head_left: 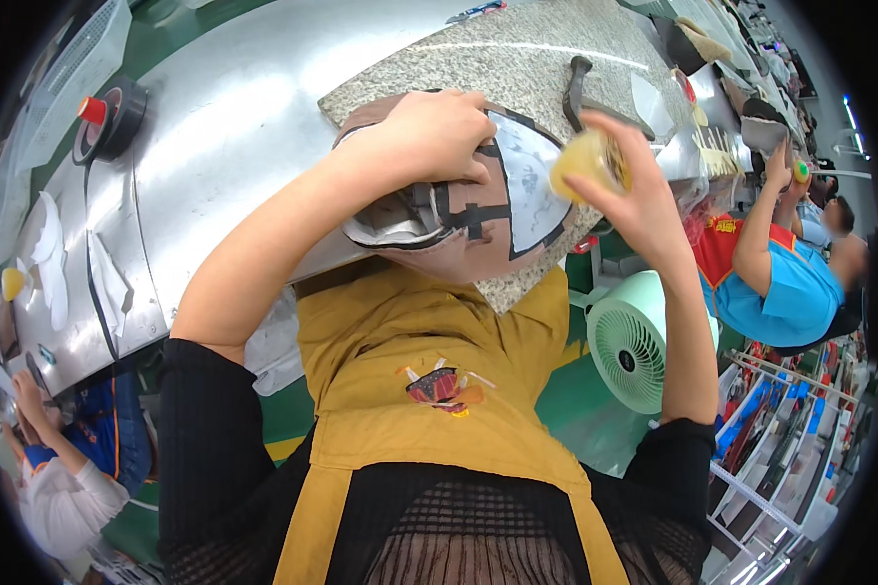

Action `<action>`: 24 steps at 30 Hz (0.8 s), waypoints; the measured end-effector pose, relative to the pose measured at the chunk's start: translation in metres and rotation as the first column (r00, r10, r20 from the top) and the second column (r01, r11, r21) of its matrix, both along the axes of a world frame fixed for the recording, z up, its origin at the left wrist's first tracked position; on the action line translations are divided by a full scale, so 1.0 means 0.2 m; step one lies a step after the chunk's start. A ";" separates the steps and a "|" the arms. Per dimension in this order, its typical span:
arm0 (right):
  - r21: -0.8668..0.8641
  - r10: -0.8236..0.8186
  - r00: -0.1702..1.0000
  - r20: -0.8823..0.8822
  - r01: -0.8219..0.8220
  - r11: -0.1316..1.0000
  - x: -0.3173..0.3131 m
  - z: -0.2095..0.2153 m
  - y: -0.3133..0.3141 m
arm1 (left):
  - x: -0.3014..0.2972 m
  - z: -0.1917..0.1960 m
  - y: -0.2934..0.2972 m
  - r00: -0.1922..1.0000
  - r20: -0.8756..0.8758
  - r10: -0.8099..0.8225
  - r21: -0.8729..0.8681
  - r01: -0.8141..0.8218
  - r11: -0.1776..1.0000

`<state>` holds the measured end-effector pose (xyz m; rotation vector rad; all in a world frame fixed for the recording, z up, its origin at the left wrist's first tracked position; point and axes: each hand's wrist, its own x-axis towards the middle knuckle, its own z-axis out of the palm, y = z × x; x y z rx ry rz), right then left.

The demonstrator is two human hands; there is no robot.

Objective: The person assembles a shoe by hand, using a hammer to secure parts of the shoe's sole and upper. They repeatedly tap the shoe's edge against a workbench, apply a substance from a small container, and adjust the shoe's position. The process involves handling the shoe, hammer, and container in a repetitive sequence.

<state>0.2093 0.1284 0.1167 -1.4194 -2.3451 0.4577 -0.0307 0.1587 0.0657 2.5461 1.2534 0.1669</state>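
Note:
My left hand presses down on a brown shoe upper with black strips and a pale grey panel. The upper lies on a speckled granite slab. My right hand holds a yellow sponge-like pad just above the right edge of the upper. A dark hammer-like tool rests on the slab behind the pad.
A curved metal workbench carries a roll of black tape with a red cap and white cut pieces. A green fan stands at lower right. A person in blue and red works at right; another person works at lower left.

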 end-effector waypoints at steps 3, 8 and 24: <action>0.086 0.031 0.996 -0.088 -0.024 0.996 -0.12 -0.06 0.10 | 0.01 0.00 0.00 1.000 0.007 0.002 -0.011 -0.002 1.000; 0.040 0.037 0.998 -0.052 -0.035 0.999 -0.19 -0.14 0.18 | 0.02 0.00 0.00 1.000 0.018 0.008 -0.012 -0.008 1.000; -0.166 0.068 0.992 -0.102 -0.085 0.983 -0.09 -0.02 -0.19 | 0.01 -0.01 0.00 1.000 0.008 -0.001 0.037 0.001 0.999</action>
